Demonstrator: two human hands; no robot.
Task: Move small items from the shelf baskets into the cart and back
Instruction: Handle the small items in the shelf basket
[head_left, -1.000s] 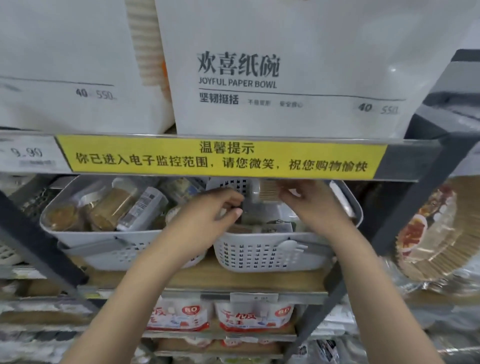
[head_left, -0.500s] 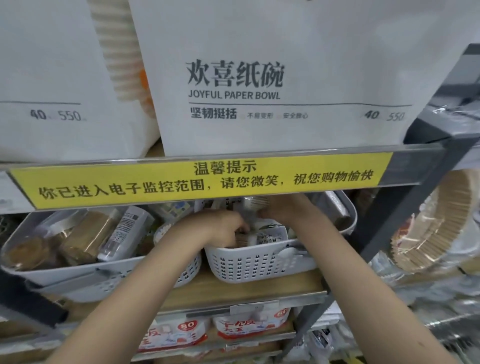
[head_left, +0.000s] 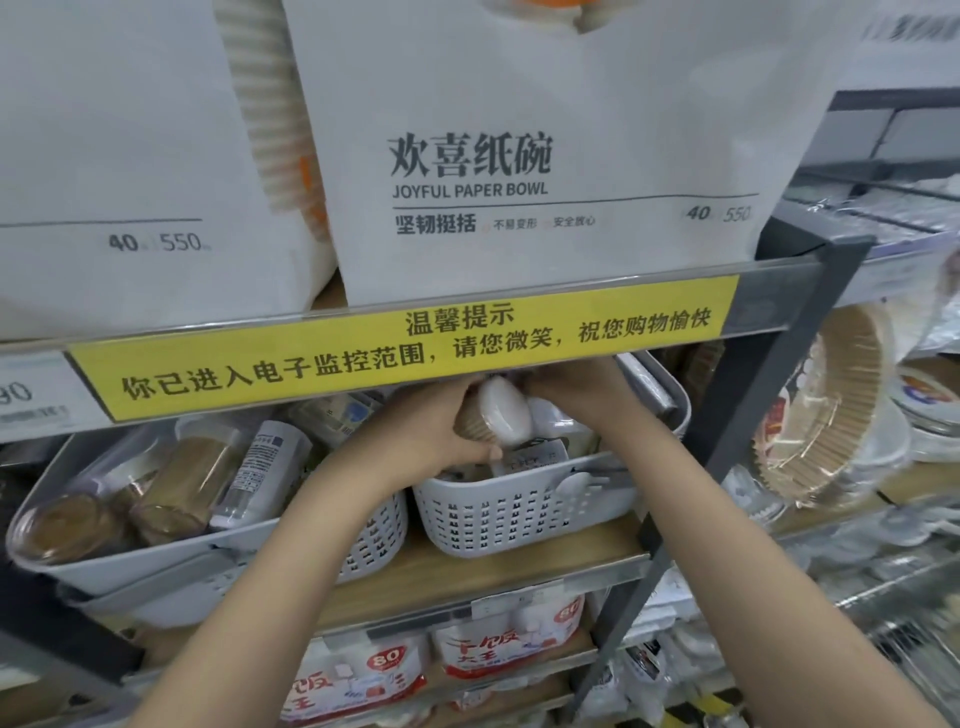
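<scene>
Store shelves fill the whole view, with a yellow notice strip (head_left: 410, 358) running along the edge of the upper shelf and big white paper bowl packs (head_left: 545, 171) standing above it. Under this strip, on the wooden shelf board (head_left: 467, 571), two pale perforated baskets stand side by side. Both hands reach into the right basket (head_left: 524, 512). The left hand (head_left: 431, 431) is curled around a small package (head_left: 496, 415) with a white round end and a brown ribbed side, and it holds this package just above the basket's contents. The right hand (head_left: 576, 389) is also at the package, at its upper end, but its fingers are partly hidden behind the yellow strip, so I cannot tell if they grip it or only touch it. More small wrapped items lie inside this basket below the package. The left basket (head_left: 171, 564) is tilted forward and holds clear cylinder packs (head_left: 171, 488) with brown contents. On the lower shelf stand packs with red labels (head_left: 498, 639). To the right, behind a dark metal post (head_left: 769, 415), stacks of brown paper liners (head_left: 831, 410) lean in plastic wrap.
</scene>
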